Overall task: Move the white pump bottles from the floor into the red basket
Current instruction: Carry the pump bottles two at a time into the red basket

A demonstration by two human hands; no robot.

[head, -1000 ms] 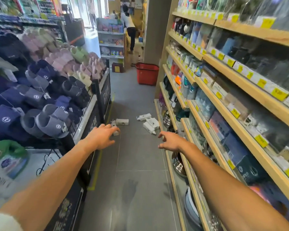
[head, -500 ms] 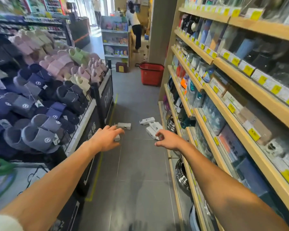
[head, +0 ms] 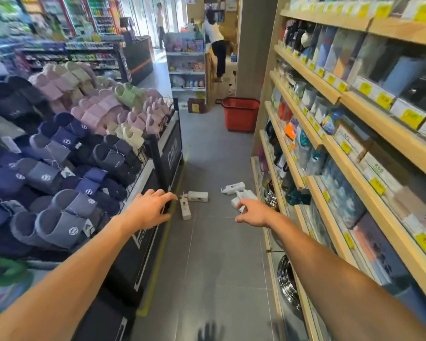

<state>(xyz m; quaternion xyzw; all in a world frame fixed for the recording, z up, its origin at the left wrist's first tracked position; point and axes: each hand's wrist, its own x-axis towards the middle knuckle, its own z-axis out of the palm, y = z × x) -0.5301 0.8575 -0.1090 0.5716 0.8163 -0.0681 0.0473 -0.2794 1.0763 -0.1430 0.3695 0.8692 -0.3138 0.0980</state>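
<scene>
Several white pump bottles lie on the grey floor of a shop aisle. Two are left of centre: one lying flat [head: 197,196] and one pointing towards me [head: 185,209]. More lie by the right shelf foot: one [head: 233,188] and a pair [head: 244,196] partly behind my fingers. The red basket [head: 240,114] stands far down the aisle by the right shelves. My left hand [head: 149,209] and my right hand [head: 252,212] stretch forward with relaxed fingers, holding nothing, both short of the bottles.
A slipper display [head: 67,153] with a black base lines the left side. Wooden shelves [head: 330,153] of packaged goods line the right, with steel pots [head: 288,281] at floor level. A person [head: 217,48] stands far off by a small shelf unit. A brown box [head: 196,105] sits near the basket.
I have moved forward along the aisle; the bottles and the red basket appear nearer. Both arms stay stretched out, hands empty, now closer to the bottles.
</scene>
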